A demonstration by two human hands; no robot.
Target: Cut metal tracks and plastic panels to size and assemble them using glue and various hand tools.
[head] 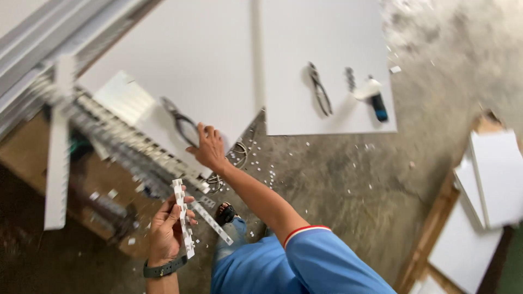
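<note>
On the far left, a long white slotted plastic duct (56,147) stands on end, blurred, against a grey comb-like rail (128,139). Just right of it the left hand (166,228), grey watch at the wrist, is wrapped around a short white notched plastic strip (183,218), fingers closed on it, strip held upright near the chest. Above, a pair of dark metal cutters (182,122) lies on the big white panel (207,49). The right hand (208,148) reaches out, fingers spread and holding nothing, fingertips touching the panel's edge just beside the cutters. Further right, on a second white panel (305,27), lie dark pliers (320,90) and a white-and-blue handled tool (371,95), well apart from both hands. White scraps dot the concrete floor (348,174).
</note>
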